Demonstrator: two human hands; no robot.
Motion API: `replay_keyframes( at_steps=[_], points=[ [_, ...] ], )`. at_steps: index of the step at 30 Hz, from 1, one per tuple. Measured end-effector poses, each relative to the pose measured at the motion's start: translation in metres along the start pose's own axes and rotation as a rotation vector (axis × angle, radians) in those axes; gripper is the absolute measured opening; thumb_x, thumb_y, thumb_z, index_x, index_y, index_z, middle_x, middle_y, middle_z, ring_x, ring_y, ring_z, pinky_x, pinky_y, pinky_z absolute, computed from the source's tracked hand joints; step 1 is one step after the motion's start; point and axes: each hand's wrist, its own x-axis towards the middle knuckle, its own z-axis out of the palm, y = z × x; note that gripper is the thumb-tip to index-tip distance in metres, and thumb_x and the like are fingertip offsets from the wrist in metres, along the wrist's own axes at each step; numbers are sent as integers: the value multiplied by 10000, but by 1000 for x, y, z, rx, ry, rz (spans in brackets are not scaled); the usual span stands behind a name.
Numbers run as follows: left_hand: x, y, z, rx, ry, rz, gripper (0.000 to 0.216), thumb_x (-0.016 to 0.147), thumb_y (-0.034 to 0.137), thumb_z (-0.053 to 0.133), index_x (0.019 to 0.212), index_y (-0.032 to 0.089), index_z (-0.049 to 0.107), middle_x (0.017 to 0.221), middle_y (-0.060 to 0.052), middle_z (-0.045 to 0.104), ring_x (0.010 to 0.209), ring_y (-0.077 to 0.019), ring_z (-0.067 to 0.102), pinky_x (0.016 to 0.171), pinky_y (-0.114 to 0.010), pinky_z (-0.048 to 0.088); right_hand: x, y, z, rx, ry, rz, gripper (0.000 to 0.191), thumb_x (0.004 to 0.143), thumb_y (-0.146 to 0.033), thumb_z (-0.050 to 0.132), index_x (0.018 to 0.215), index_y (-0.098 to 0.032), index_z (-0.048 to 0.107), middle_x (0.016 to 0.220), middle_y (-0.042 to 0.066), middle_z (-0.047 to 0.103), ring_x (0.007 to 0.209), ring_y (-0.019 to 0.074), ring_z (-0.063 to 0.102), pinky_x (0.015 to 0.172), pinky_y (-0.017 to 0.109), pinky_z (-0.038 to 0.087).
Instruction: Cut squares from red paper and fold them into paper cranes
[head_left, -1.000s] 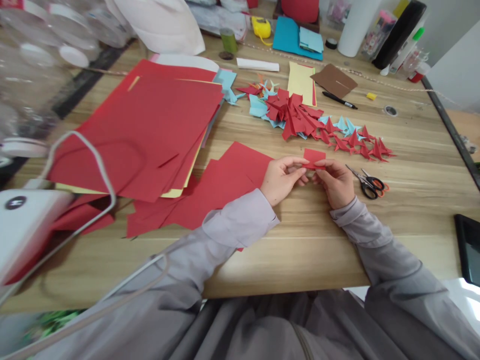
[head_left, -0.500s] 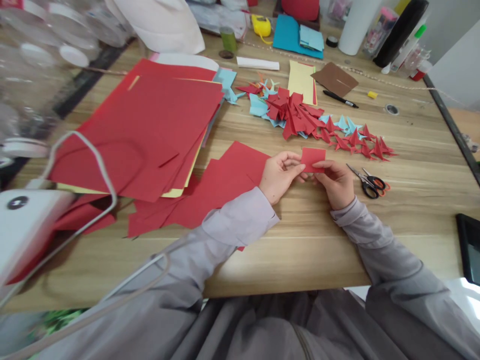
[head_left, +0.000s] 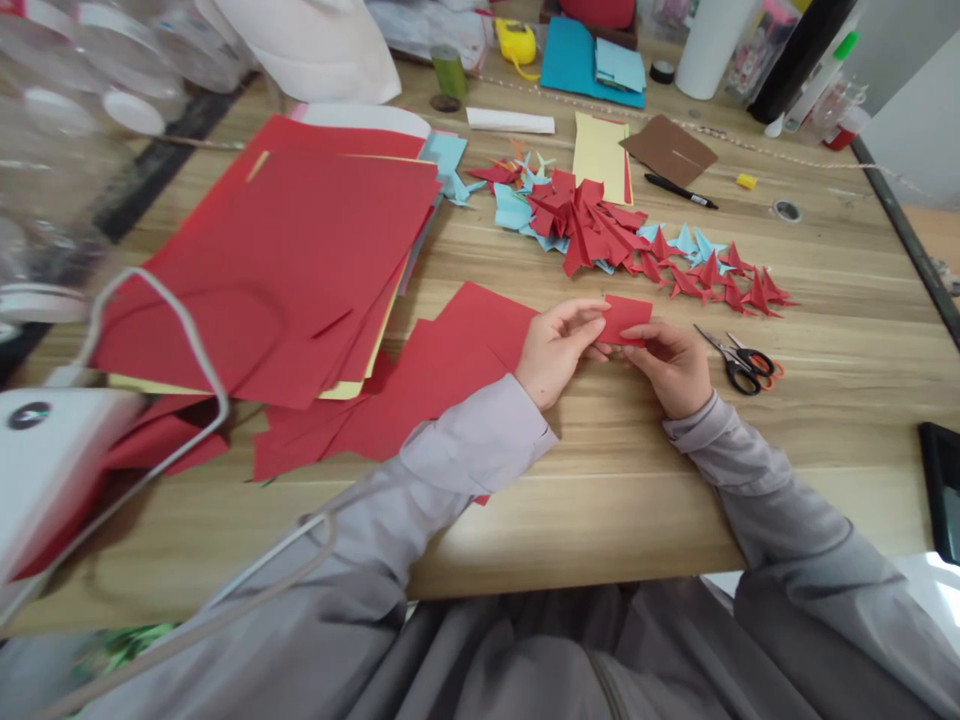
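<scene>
A small red paper square (head_left: pixel 627 314) is held up between both hands, just above the table. My left hand (head_left: pixel 559 350) pinches its left edge between thumb and fingers. On the other side my right hand (head_left: pixel 672 362) grips the lower right edge, thumb in front and fingers behind. The fingertips behind the paper are partly hidden. Right of my right hand lie scissors with black handles (head_left: pixel 742 372), and an orange handle shows beneath them. Loose red paper sheets (head_left: pixel 457 350) lie under and left of my left hand.
A big stack of red sheets (head_left: pixel 277 250) covers the left side. Folded red and blue paper pieces (head_left: pixel 585 225) are heaped beyond my hands. A black pen (head_left: pixel 681 191), brown paper (head_left: pixel 667 150) and a yellow tape measure (head_left: pixel 516 42) lie farther back. A white cable (head_left: pixel 214 370) loops at left.
The red paper square looks slightly tilted and shorter than before, with both hands still holding it in nearly the same place. The view has shifted a little.
</scene>
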Motion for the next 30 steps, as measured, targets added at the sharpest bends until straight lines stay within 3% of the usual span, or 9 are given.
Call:
replay_keyframes(
  at_steps=[7, 14, 19, 24, 30],
  points=[
    [0, -1, -1, 31, -27, 3, 130, 701, 164, 676, 824, 122, 680, 605, -7, 654, 568, -123, 651, 566, -244, 550, 1, 1, -2, 102, -39, 27, 196, 699, -327, 742, 868, -240, 692, 748, -1, 668, 607, 132, 603, 582, 295, 516],
    [0, -2, -1, 66, -44, 36, 199, 662, 152, 727, 850, 121, 670, 672, -4, 650, 610, -132, 667, 622, -284, 573, 5, 4, -2, 173, -26, 80, 265, 645, -368, 783, 848, -242, 668, 694, -14, 681, 608, 143, 626, 569, 292, 536],
    [1, -2, -2, 62, -8, 25, 182, 642, 138, 733, 811, 115, 670, 653, 1, 635, 573, -133, 659, 572, -274, 566, 6, 3, -4, 137, -67, 75, 286, 635, -382, 796, 848, -232, 678, 745, -6, 678, 623, 133, 609, 572, 289, 545],
    [-1, -1, -1, 72, -8, 16, 164, 666, 172, 714, 818, 115, 696, 663, -23, 673, 568, -134, 653, 533, -258, 551, 8, 3, -8, 58, -46, 56, 232, 656, -370, 789, 799, -212, 697, 732, -1, 682, 598, 118, 594, 602, 288, 532],
    [-2, -1, -2, 130, 15, 60, 156, 663, 197, 732, 807, 136, 728, 744, -34, 710, 579, -112, 638, 592, -267, 558, 10, 3, -9, 50, -17, 23, 158, 668, -333, 784, 751, -216, 717, 735, -5, 694, 673, 125, 613, 676, 285, 527]
  ],
)
